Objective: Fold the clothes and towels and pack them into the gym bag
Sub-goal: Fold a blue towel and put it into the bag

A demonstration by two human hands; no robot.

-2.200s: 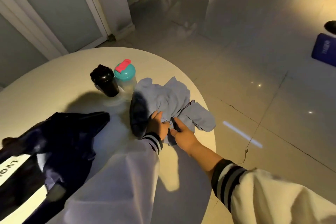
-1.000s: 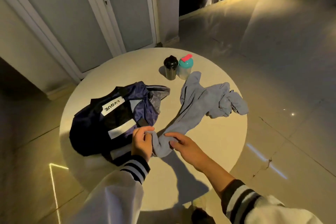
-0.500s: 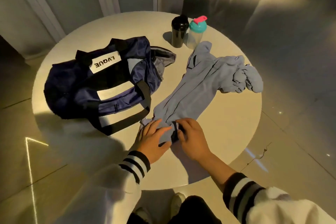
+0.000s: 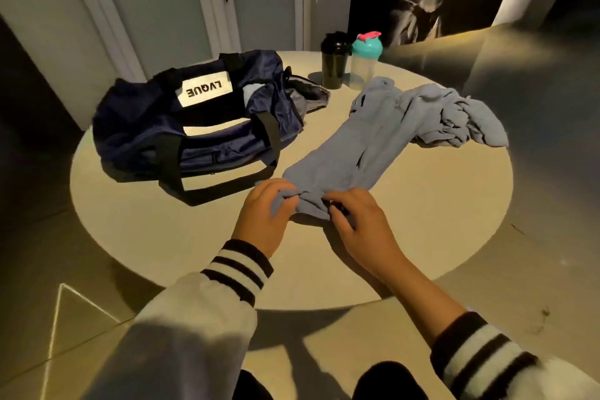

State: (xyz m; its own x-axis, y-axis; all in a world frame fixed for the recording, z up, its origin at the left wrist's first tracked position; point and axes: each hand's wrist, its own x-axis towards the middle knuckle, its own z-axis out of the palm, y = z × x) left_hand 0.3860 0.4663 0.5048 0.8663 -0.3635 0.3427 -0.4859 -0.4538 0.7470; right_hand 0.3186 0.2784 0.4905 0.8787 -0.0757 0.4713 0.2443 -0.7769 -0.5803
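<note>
While my left hand (image 4: 266, 214) and right hand (image 4: 360, 221) each pinch the near edge of the crumpled blue-grey cloth garment (image 4: 367, 143) on the round pale counter (image 4: 454, 204), I judge folding barely begun; the navy fabric gym bag (image 4: 201, 120) lies just beside it, awaiting packing.

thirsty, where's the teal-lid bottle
Head view: the teal-lid bottle stands at the far edge of the table, just right of the black bottle, behind the blue garment.
</note>
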